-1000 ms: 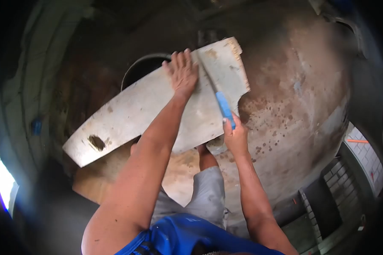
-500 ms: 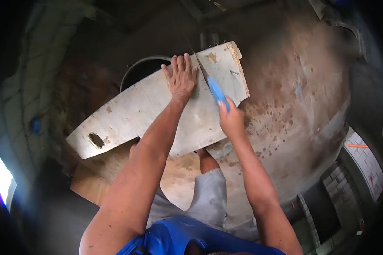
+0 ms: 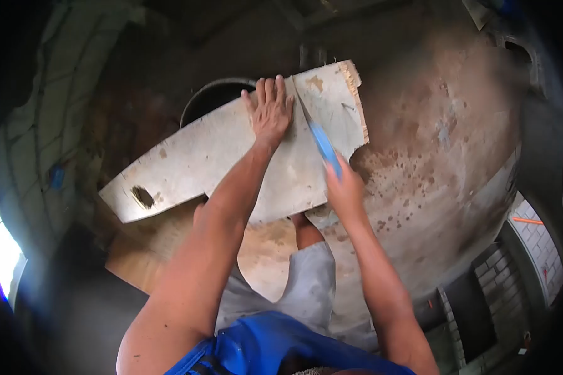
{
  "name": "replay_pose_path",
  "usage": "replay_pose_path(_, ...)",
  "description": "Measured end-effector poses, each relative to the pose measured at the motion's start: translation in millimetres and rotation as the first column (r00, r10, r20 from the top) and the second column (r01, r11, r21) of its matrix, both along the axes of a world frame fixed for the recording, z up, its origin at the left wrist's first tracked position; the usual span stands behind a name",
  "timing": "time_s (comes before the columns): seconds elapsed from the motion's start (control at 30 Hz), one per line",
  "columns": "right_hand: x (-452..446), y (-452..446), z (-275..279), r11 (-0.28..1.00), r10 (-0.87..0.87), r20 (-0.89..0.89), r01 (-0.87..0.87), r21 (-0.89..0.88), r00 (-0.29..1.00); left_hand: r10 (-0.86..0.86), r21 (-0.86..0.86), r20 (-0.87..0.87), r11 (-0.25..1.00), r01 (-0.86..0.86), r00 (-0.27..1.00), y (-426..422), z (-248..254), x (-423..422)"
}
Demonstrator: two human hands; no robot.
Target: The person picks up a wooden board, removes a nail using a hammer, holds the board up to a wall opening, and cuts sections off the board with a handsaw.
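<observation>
A pale, worn plywood board (image 3: pixel 187 159) lies slantwise before me, with a ragged right end and a hole near its left end. My left hand (image 3: pixel 271 119) presses flat on it near the far edge, fingers spread. In my right hand (image 3: pixel 345 185) is the blue handle of a handsaw (image 3: pixel 323 142), the fingers wrapped round it. Its thin blade reaches up to a cut line at the far edge, just right of my left hand. A nail (image 3: pixel 348 107) sticks out of the board near the ragged end.
Behind the board stands a round dark container (image 3: pixel 200 100), its rim partly covered. A brown wooden sheet (image 3: pixel 130 262) lies below the board at left. The stained floor (image 3: pixel 413 181) spreads to the right. Block walls (image 3: pixel 50 125) rise at left.
My right hand has drawn the saw back toward me, lower along the cut line. The left hand stays flat on the board, which has shifted slightly in view.
</observation>
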State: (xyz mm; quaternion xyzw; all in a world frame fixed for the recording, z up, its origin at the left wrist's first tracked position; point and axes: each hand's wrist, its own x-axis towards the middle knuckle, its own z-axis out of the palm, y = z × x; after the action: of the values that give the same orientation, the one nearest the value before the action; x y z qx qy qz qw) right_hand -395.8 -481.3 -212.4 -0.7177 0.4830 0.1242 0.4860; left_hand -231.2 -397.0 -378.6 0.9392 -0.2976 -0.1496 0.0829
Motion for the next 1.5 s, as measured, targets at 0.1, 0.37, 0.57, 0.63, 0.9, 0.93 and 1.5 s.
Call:
replay_pose_path(0.1, 64.4, 4.6, -76.0, 0.972, 0.065, 0.113, -0.037, -0.231, 0.991, -0.020, -0.042, 0.091, 0.999, 0.024, 0.996, -9.9, -0.7, 39.5)
replay_pose_path(0.37, 14.8, 23.5, -71.4, 0.983, -0.092, 0.018, 0.094, -0.156, 0.996, -0.215, -0.034, -0.012, 0.976, 0.215, 0.976, -3.3, 1.6, -12.9)
replay_pose_path(0.57, 26.9, 21.6, -51.8, 0.980, -0.141, 0.101, 0.153, -0.127, 0.985, -0.200, -0.051, -0.088, 0.979, 0.196, 0.976, -13.1, 7.5, -3.0)
replay_pose_path(0.63, 18.4, 33.9, -22.1, 0.976, -0.181, 0.118, 0.193, -0.099, 0.976, -0.199, -0.064, -0.040, 0.978, 0.197, 0.979, -14.1, 2.2, 7.8)
replay_pose_path(0.9, -123.1, 71.4, 182.0, 0.966, -0.241, -0.133, 0.251, 0.059, 0.961, -0.229, -0.039, -0.051, 0.973, 0.227, 0.972, -23.9, 2.1, -3.9)
replay_pose_path(0.93, -129.7, 74.6, 186.1, 0.977, -0.211, -0.047, 0.211, 0.008, 0.976, -0.236, -0.049, -0.013, 0.971, 0.235, 0.972, -21.7, 4.3, -6.6)
replay_pose_path(1.5, -87.7, 70.8, 129.1, 0.953, -0.298, 0.023, 0.296, 0.058, 0.954, -0.219, -0.043, -0.018, 0.975, 0.218, 0.976, -9.6, -4.2, -8.7)
